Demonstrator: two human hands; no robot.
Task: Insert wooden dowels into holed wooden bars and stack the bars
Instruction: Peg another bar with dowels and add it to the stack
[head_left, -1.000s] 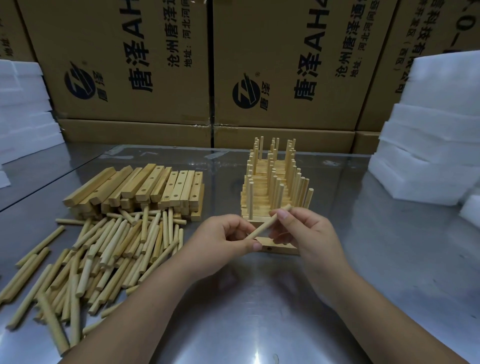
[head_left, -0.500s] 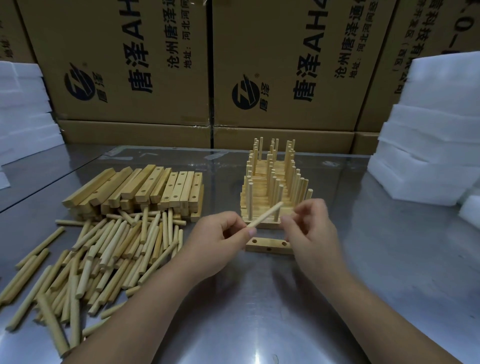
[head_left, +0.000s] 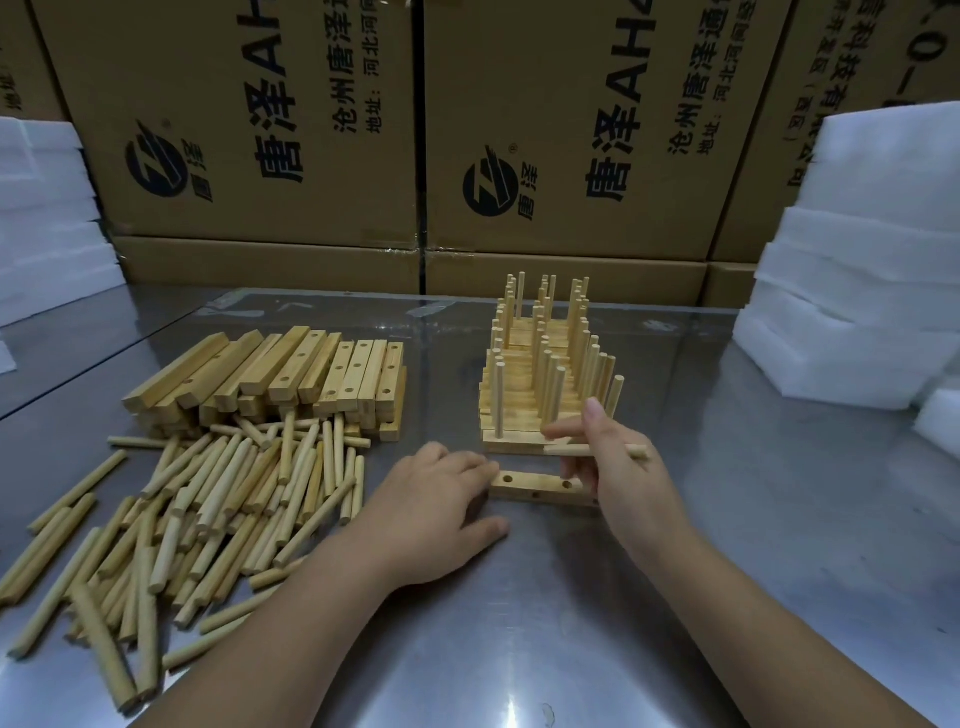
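Observation:
A short wooden bar (head_left: 535, 486) with holes lies flat on the metal table, in front of the stack of finished bars (head_left: 540, 384) bristling with upright dowels. My right hand (head_left: 618, 467) pinches a single dowel (head_left: 571, 450), held about level just above the bar's right end. My left hand (head_left: 436, 514) lies low on the table with relaxed fingers, its fingertips at the bar's left end. To the left lies a heap of loose dowels (head_left: 208, 499), and behind it a pile of plain holed bars (head_left: 291, 374).
Cardboard boxes (head_left: 311, 130) wall off the back of the table. White foam blocks stand at the right (head_left: 862, 291) and at the left (head_left: 47, 218). The steel tabletop (head_left: 779, 519) is bare on the near right.
The dowel passed from my left hand to my right hand. My left hand dropped to the table by the bar's left end; the right hand now holds the dowel level over the bar.

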